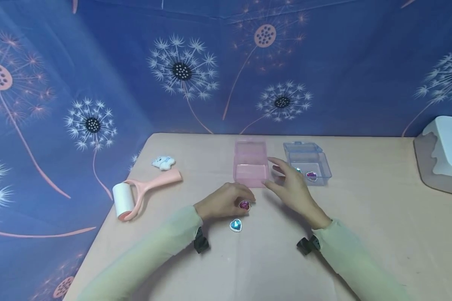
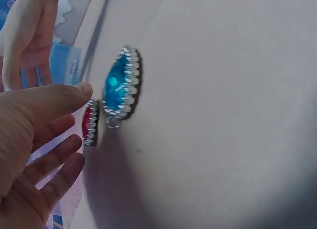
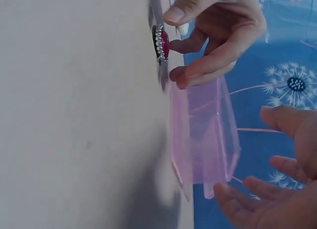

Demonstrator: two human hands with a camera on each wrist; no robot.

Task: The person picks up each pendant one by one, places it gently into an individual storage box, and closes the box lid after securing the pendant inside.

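Note:
A magenta heart-shaped gem (image 1: pixel 245 205) with a silvery beaded edge lies on the table beside the fingertips of my left hand (image 1: pixel 224 201). The thumb and fingers of that hand are spread apart around it, as the right wrist view shows. Nearer to me rests a blue heart-shaped gem (image 1: pixel 236 225) with a similar edge and a small loop. My right hand (image 1: pixel 294 190) is held with loosely bent, parted fingers at the right side of the open pink clear box (image 1: pixel 251 182), holding nothing. Part of the blue clear box (image 1: pixel 327 167) is hidden behind this hand.
Inside the blue box lie a magenta gem (image 1: pixel 312 176) and a partly hidden teal one (image 1: pixel 298 170). A lint roller (image 1: pixel 150 185) with a pink handle and a small white figure (image 1: pixel 163 162) are at the left. A white and grey container (image 1: pixel 442 154) stands far right.

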